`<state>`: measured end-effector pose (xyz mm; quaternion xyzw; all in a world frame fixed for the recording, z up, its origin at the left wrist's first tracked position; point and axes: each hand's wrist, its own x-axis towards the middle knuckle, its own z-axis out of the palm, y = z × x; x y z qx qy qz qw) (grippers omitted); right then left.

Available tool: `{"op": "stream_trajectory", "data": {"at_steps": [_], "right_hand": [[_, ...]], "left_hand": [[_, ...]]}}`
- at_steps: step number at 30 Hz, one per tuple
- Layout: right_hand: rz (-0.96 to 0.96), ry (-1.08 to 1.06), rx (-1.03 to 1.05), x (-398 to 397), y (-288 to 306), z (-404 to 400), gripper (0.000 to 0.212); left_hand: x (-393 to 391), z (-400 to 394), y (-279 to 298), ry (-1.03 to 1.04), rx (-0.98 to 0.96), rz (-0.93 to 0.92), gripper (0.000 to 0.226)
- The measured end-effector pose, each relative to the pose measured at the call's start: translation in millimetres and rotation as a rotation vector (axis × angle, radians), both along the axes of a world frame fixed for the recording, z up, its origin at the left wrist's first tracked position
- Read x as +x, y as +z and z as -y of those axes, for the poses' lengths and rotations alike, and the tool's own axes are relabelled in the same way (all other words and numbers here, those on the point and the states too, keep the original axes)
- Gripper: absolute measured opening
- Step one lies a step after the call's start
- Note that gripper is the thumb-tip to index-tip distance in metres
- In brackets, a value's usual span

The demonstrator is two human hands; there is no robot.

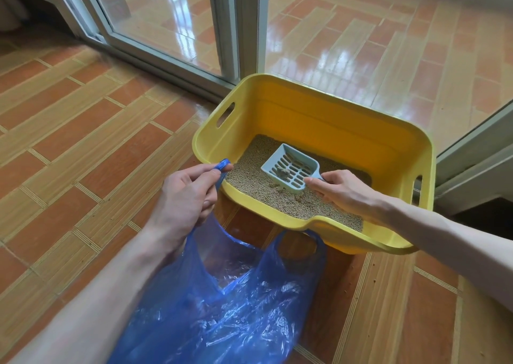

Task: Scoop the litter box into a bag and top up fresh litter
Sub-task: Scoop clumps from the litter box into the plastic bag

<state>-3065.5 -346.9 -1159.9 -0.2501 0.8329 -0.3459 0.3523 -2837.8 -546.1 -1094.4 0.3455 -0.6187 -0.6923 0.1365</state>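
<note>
**Scoop loaded in the box, bag held at the near rim**

I see the yellow litter box on the tiled floor, beside the sliding glass door. Pale granular litter covers its bottom.

My right hand is closed around the handle of the light blue slotted scoop; the handle itself is mostly hidden under the fingers. The scoop sits inside the box, at or just above the litter surface; I cannot tell whether it touches. A dark grey clump lies on the slots near the middle of the scoop.

My left hand is closed in a pinch, thumb against fingers, on one loop handle of the blue plastic bag. The pinched handle is held up just beside the box's near left rim. The bag hangs down from it and spreads over the floor in front of the box, mouth open; its other handle rests against the box's near edge.
</note>
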Motion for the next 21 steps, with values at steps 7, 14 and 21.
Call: {"op": "stream_trajectory", "data": {"at_steps": [7, 14, 21], "right_hand": [[0.0, 0.011, 0.024, 3, 8, -5, 0.048], [-0.103, 0.125, 0.012, 13, 53, -6, 0.072], [-0.075, 0.246, 0.004, 52, 98, -7, 0.056]], "left_hand": [[1, 0, 0, -0.003, 0.005, -0.002, 0.027], [0, 0, 3, 0.006, 0.001, -0.009, 0.027], [1, -1, 8, 0.024, 0.008, -0.001, 0.027]]}}
